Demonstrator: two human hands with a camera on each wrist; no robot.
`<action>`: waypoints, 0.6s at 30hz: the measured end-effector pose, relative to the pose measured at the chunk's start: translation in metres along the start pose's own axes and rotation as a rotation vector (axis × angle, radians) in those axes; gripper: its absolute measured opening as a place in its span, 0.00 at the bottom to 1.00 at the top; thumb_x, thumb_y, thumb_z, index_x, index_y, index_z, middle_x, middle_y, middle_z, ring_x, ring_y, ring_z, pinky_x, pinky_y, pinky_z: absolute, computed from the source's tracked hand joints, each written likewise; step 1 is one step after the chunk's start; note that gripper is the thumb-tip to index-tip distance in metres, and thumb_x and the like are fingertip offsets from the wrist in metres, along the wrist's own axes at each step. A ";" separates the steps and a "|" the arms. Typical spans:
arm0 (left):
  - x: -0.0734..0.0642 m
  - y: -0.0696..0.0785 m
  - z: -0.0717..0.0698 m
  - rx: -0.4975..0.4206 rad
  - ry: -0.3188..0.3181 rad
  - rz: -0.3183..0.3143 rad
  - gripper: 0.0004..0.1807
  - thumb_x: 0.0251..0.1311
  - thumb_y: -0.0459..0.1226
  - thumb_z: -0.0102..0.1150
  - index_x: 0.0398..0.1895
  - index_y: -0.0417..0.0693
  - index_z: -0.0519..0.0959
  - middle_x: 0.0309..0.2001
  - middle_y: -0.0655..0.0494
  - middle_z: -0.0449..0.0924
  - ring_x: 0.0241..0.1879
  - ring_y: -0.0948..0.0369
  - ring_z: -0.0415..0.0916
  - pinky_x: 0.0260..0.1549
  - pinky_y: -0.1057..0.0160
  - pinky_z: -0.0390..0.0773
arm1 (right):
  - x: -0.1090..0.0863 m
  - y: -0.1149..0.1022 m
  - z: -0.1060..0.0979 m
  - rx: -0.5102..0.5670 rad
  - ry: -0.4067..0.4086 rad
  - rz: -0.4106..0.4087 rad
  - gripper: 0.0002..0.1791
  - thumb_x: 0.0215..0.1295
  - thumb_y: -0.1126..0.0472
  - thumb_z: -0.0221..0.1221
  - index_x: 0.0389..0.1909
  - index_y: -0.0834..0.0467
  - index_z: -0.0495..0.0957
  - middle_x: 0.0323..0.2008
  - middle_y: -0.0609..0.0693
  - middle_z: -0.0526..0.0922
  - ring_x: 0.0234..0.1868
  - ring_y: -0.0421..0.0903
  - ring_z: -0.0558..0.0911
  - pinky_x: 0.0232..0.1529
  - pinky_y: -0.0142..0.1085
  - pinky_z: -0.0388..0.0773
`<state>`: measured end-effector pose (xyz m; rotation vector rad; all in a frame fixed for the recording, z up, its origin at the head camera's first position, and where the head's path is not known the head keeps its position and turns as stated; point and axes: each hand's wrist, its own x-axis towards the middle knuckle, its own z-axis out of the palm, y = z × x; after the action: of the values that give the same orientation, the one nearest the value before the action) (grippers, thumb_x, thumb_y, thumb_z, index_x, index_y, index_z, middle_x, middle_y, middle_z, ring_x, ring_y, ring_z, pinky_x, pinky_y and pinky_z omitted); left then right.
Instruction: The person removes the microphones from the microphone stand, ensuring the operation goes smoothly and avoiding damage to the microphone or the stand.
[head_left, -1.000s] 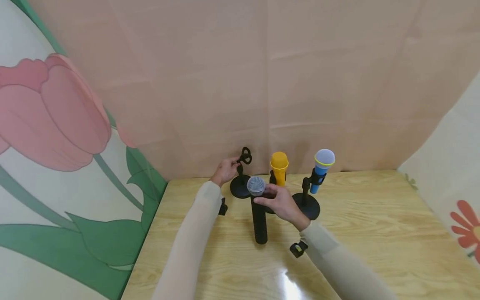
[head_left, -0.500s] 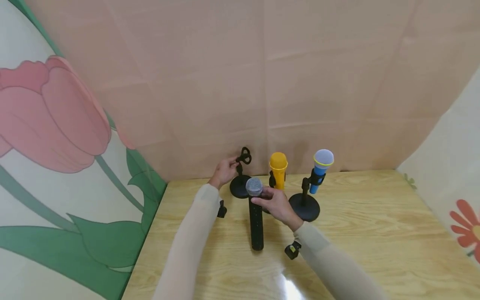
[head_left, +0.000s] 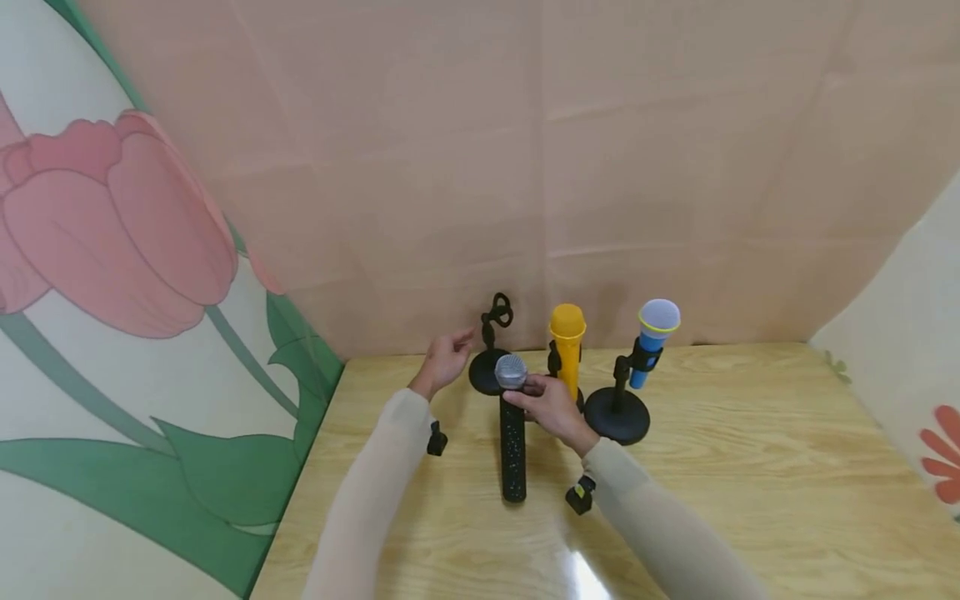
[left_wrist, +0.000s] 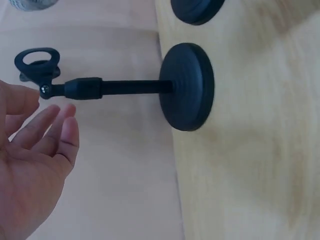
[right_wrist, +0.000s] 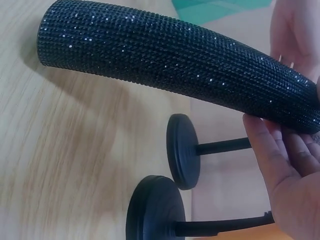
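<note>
My right hand [head_left: 557, 412] grips a black microphone [head_left: 513, 450] just under its silver mesh head. Small glittering stones cover its handle, which slants across the right wrist view with the hand [right_wrist: 285, 175] around its upper end. Behind it at the left is a black desk microphone stand [head_left: 487, 372] with a round base and a ring-shaped clip [left_wrist: 40, 65] at the top, with no microphone in it. My left hand [head_left: 444, 362] is left of that stand, fingers loosely bent and holding nothing. In the left wrist view its fingertips are right by the clip's joint.
A yellow microphone [head_left: 567, 333] stands in a second stand, partly behind my right hand. Further right, a blue microphone [head_left: 654, 333] leans in a third stand [head_left: 617, 415]. A pink cloth backdrop [head_left: 420, 167] rises behind the wooden table [head_left: 750, 467].
My left hand has let go of the stand's clip and drawn back slightly to the left. The black microphone in my right hand has shifted slightly left and toward me.
</note>
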<state>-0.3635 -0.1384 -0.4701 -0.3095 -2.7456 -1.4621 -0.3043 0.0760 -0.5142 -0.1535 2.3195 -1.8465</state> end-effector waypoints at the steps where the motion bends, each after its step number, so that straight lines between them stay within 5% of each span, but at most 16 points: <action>1: -0.003 -0.003 0.000 0.003 0.013 0.022 0.20 0.71 0.30 0.50 0.64 0.34 0.75 0.62 0.43 0.77 0.58 0.50 0.77 0.54 0.57 0.78 | 0.001 0.001 0.001 -0.006 0.001 0.001 0.25 0.61 0.54 0.71 0.54 0.64 0.81 0.48 0.58 0.86 0.42 0.48 0.85 0.39 0.42 0.85; 18: -0.041 -0.038 0.017 -0.074 0.067 -0.007 0.18 0.69 0.28 0.55 0.61 0.33 0.76 0.57 0.40 0.80 0.55 0.47 0.78 0.53 0.53 0.79 | 0.021 0.009 0.011 -0.019 0.007 0.100 0.32 0.63 0.50 0.69 0.61 0.64 0.76 0.55 0.61 0.82 0.49 0.52 0.84 0.41 0.42 0.85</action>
<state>-0.3287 -0.1522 -0.5149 -0.2479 -2.6483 -1.5482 -0.3228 0.0632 -0.5271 -0.0335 2.3051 -1.7810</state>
